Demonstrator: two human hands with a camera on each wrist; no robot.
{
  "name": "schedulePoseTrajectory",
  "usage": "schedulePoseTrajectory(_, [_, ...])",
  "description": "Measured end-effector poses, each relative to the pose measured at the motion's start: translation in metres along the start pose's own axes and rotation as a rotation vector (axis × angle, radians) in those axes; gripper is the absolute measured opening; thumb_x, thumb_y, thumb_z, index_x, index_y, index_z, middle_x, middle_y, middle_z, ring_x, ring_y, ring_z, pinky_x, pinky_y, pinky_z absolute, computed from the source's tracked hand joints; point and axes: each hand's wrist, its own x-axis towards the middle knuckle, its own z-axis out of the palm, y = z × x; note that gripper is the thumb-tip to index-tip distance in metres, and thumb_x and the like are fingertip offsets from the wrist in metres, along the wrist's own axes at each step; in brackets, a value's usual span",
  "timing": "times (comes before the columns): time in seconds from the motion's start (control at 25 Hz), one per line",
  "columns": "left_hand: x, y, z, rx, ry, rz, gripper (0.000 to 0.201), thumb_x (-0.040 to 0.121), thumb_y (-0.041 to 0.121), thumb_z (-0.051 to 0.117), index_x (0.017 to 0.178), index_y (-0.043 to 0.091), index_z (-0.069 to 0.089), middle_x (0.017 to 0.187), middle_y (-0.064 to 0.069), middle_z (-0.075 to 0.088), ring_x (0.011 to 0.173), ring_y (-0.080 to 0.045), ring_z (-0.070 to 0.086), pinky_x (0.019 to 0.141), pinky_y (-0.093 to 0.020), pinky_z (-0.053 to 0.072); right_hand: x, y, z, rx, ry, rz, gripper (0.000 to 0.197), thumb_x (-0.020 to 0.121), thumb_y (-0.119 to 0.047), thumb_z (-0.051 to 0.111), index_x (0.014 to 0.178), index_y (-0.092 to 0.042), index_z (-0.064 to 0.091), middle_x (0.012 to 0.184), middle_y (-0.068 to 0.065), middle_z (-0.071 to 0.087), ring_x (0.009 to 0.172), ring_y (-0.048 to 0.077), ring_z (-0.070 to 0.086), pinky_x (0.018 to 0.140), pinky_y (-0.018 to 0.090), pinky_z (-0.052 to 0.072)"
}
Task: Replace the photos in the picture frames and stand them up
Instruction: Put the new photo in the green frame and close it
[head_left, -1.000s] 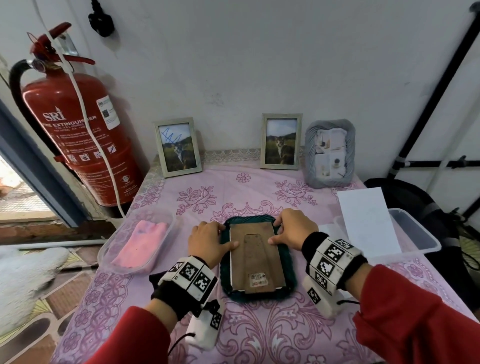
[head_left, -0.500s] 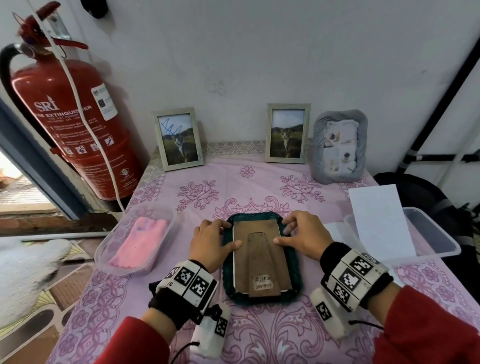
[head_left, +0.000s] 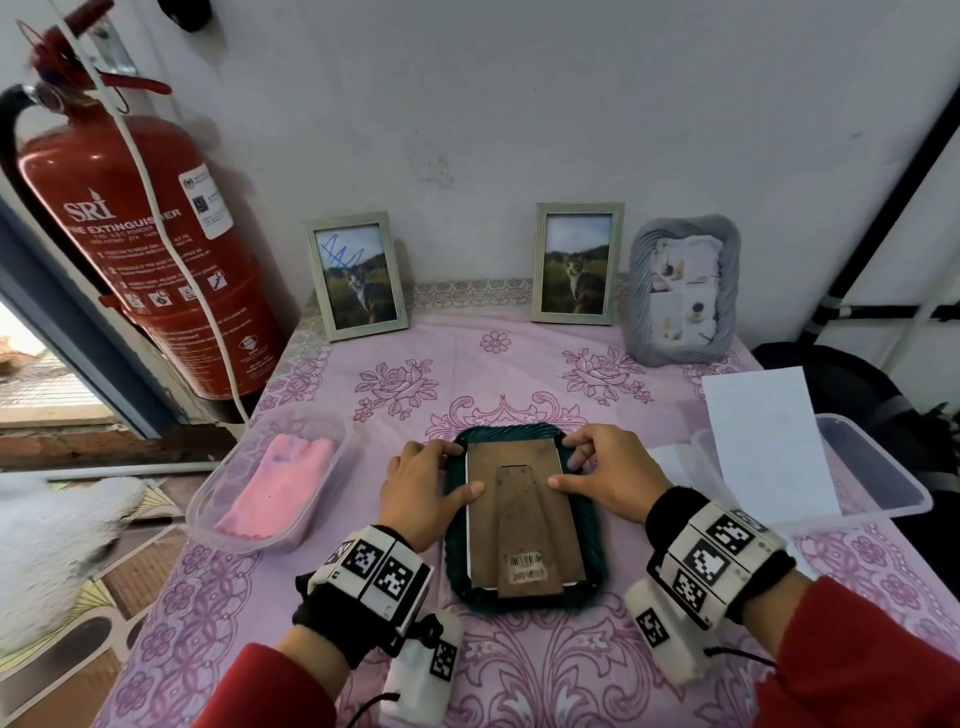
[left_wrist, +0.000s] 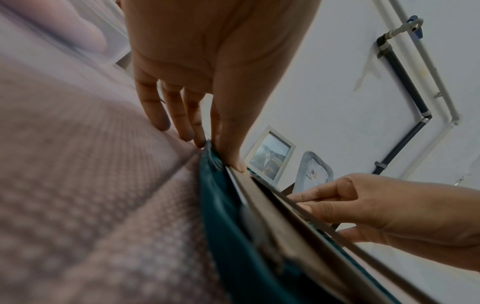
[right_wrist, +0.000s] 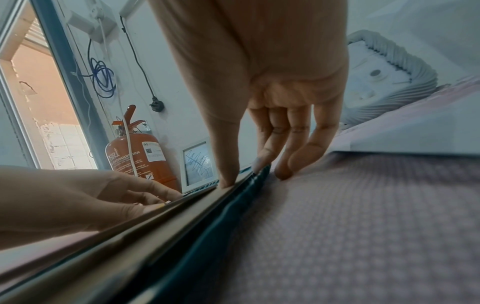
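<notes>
A dark green picture frame (head_left: 595, 545) lies face down at the middle of the table, its brown backing board (head_left: 524, 525) and folded stand facing up. My left hand (head_left: 421, 493) holds its upper left edge, thumb on the backing and fingers at the rim. My right hand (head_left: 608, 478) holds the upper right corner the same way. In the left wrist view the left hand's thumb (left_wrist: 233, 148) presses the board beside the green rim (left_wrist: 228, 236). The right wrist view shows the right hand's thumb (right_wrist: 226, 160) on the board and its fingers outside the rim (right_wrist: 207, 236).
Against the back wall stand a silver frame with a scribbled-on cat photo (head_left: 356, 275), a silver frame with a cat photo (head_left: 576, 264) and a grey frame (head_left: 683, 291). A clear tub with a pink cloth (head_left: 275, 488) sits left, a tub (head_left: 883, 483) with white paper (head_left: 769, 441) right. A fire extinguisher (head_left: 156, 260) hangs far left.
Both hands stay on the green frame's upper edges with thumbs on the backing. Only the head view has shifted a little.
</notes>
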Motion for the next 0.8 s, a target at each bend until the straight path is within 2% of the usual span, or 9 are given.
schedulePoseTrajectory(0.2, [-0.0003,0.0005,-0.0004,-0.015,-0.003,-0.003,0.052,0.079,0.040,0.069,0.126,0.024,0.051,0.119,-0.005,0.048,0.114,-0.024,0.044,0.099,-0.036,0.038,0.0017,0.0009,0.0009,-0.026,-0.017,-0.027,0.053,0.073,-0.027,0.079,0.118,-0.009,0.056,0.090,0.000,0.062,0.077,0.012,0.053,0.078,0.029,0.047])
schedulePoseTrajectory(0.4, [0.0015,0.0005,-0.0008,-0.019,-0.007,0.010,0.052,0.079,0.038,0.070,0.125,0.023,0.052,0.117,-0.006,0.048,0.113,-0.024,0.045,0.099,-0.036,0.038,0.0018,0.0012,0.0012,-0.030,-0.028,-0.045,0.051,0.075,-0.025,0.078,0.119,-0.009,0.057,0.089,-0.001,0.060,0.075,0.011,0.051,0.074,0.024,0.043])
schedulePoseTrajectory(0.72, [0.0019,-0.0010,-0.0017,-0.031,-0.020,0.024,0.049,0.078,0.037,0.071,0.121,0.023,0.053,0.113,-0.006,0.048,0.107,-0.027,0.049,0.098,-0.039,0.039,-0.0009,-0.0001,0.0013,-0.119,-0.083,-0.085,0.048,0.083,-0.025,0.069,0.123,-0.008,0.049,0.104,0.007,0.057,0.087,0.011,0.046,0.083,0.026,0.039])
schedulePoseTrajectory(0.8, [0.0029,-0.0018,-0.0019,-0.026,-0.029,0.025,0.049,0.079,0.038,0.070,0.122,0.023,0.052,0.114,-0.006,0.049,0.108,-0.027,0.049,0.099,-0.041,0.039,-0.0017,-0.0002,0.0007,-0.117,-0.087,-0.074,0.047,0.083,-0.025,0.069,0.123,-0.009,0.049,0.101,0.004,0.054,0.089,0.011,0.047,0.083,0.027,0.040])
